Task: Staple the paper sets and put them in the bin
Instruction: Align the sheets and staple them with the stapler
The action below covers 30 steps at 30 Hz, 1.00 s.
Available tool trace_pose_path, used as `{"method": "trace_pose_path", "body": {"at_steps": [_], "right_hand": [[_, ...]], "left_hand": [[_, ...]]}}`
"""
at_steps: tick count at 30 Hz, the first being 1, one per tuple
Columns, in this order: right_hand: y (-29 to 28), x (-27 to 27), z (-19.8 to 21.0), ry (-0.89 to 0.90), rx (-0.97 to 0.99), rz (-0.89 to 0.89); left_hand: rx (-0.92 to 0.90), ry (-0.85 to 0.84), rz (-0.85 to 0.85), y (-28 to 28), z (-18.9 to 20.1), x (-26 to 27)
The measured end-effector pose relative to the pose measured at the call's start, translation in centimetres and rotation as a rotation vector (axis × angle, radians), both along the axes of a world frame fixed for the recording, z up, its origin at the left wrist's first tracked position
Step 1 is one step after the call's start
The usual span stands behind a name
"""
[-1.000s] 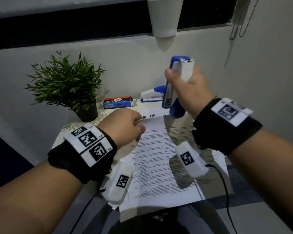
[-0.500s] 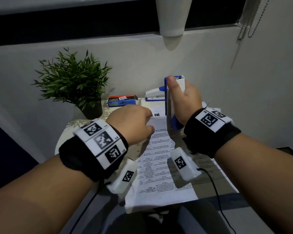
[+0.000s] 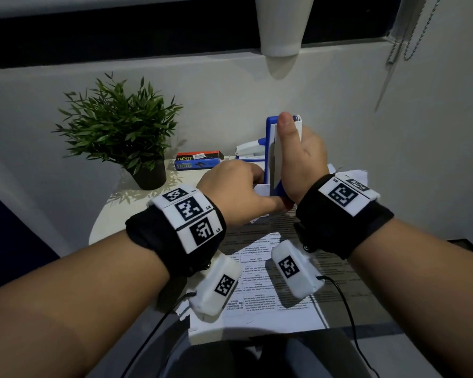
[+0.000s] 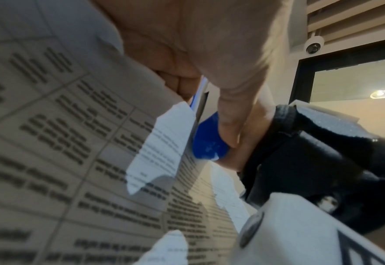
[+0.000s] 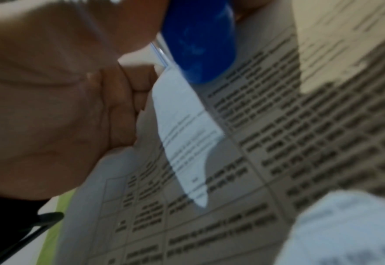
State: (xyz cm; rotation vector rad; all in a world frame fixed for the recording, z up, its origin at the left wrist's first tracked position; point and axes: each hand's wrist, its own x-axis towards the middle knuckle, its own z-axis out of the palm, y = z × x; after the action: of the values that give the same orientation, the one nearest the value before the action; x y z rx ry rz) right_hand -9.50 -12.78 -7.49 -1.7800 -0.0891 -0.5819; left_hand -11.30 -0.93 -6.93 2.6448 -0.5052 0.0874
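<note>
Blue and white stapler [image 3: 271, 148] stood nearly upright, right hand [image 3: 301, 159] wrapped round it with the thumb up along its side. Left hand [image 3: 235, 192] had its fingers curled, pinching the far corner of the paper set [image 3: 260, 266] right at the stapler's lower end. Papers lay on the white table [image 3: 104, 225], near edge hanging toward the person. Farther back sat a second stapler [image 3: 250, 150], a staples box [image 3: 198, 160] and, left, a potted plant [image 3: 120, 129].

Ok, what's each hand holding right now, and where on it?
Right hand grips the blue stapler upright around its body, thumb up. Left hand pinches the paper set at its far corner, beside the stapler.
</note>
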Motion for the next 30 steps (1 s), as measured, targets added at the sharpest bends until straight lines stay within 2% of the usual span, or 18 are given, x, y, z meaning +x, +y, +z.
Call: {"method": "trace_pose_path", "body": {"at_steps": [8, 12, 13, 15, 17, 18, 20, 21, 24, 25, 27, 30], "right_hand": [[0.3, 0.1, -0.3, -0.043, 0.012, 0.020], [-0.7, 0.0, -1.2, 0.003, -0.064, -0.031], [-1.3, 0.1, -1.3, 0.017, -0.033, -0.082], [-2.7, 0.2, -0.8, 0.026, 0.157, -0.177], [-4.0, -0.1, -0.2, -0.003, 0.315, -0.181], [-4.5, -0.2, -0.1, -0.006, 0.310, -0.150], [-4.9, -0.9, -0.2, 0.033, 0.152, -0.046], [-5.1, -1.1, -0.4, 0.092, -0.038, 0.013], [-4.8, -2.6, -1.2, 0.401, -0.929, 0.206], [-4.7, -3.1, -1.8, 0.462, -1.128, 0.257], [-4.4, -4.2, -2.8, 0.565, -1.287, 0.344], [-4.0, -4.9, -4.4, 0.662, -1.370, 0.402]], "left_hand": [[0.039, -0.016, -0.003, 0.0, -0.2, 0.1], [0.254, 0.057, -0.076, 1.2, 0.0, 1.0], [0.295, 0.067, -0.074, 1.6, 0.0, 1.2], [0.306, 0.085, -0.051, 2.3, -0.3, 1.6], [0.275, 0.111, -0.022, 2.9, -0.6, 2.0], [0.263, 0.130, -0.008, 3.0, -0.7, 2.2], [0.240, 0.150, 0.023, 3.2, -0.6, 2.9], [0.235, 0.141, 0.034, 3.3, -0.5, 3.2], [0.255, 0.054, 0.098, 3.5, 0.7, 4.3], [0.271, 0.016, 0.123, 3.5, 1.2, 4.5], [0.289, -0.060, 0.155, 3.6, 1.7, 4.5], [0.320, -0.179, 0.094, 3.1, 0.6, 3.7]]}}
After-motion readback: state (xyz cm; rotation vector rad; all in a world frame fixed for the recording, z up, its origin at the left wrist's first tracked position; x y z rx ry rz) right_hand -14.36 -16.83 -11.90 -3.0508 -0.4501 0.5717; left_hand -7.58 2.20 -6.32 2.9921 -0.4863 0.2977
